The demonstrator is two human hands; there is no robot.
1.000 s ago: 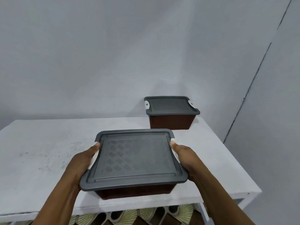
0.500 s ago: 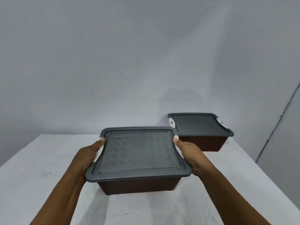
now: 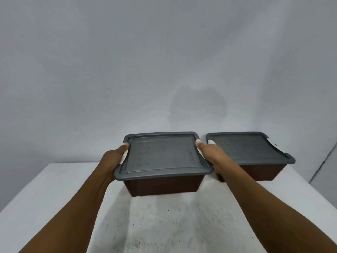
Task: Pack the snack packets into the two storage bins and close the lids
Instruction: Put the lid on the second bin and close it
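We grip the lidded near bin (image 3: 164, 185) with our left hand (image 3: 114, 157) and right hand (image 3: 209, 156), just beside the second bin (image 3: 262, 172) on the counter (image 3: 54, 189).

Your near bin (image 3: 163, 185): dark brown plastic body, fine ribbed texture on walls, dull finish. Its lid (image 3: 162, 156): grey plastic, matt with faint sheen, embossed diamond pattern on sunken panel, smooth raised rim. White plastic latch (image 3: 124, 155) beside your left thumb, smooth. Far bin (image 3: 262, 172): same brown plastic; its lid (image 3: 246, 148) same grey patterned plastic. Table (image 3: 173, 225): white painted top, matt, scuffed and speckled with dark marks. Wall (image 3: 145, 70) behind: pale, matt, slightly uneven.
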